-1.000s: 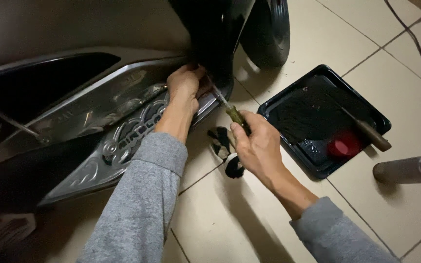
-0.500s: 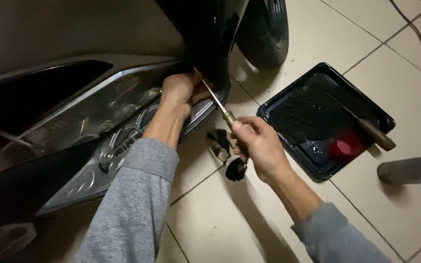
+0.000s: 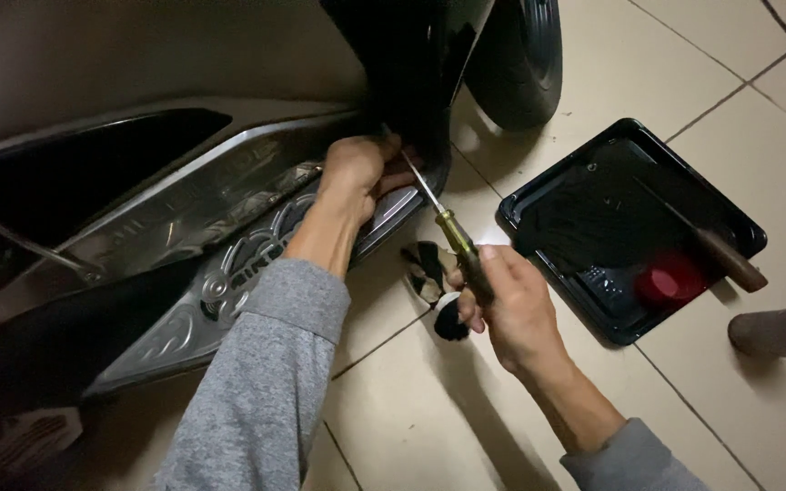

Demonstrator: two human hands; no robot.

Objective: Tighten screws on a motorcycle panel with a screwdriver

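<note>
Against the scooter's silver side panel (image 3: 184, 218), the left hand (image 3: 357, 173) presses in at the front edge, fingers curled onto the trim beside the dark front cover (image 3: 411, 82). The right hand (image 3: 511, 309) is wrapped tight around the screwdriver (image 3: 452, 236), whose tip now reaches to just beside the left fingers; a second ago its handle sat lower and further out. So the blade appears freshly seated at the fastening. A black tray (image 3: 539, 195) lies well right of the panel.
</note>
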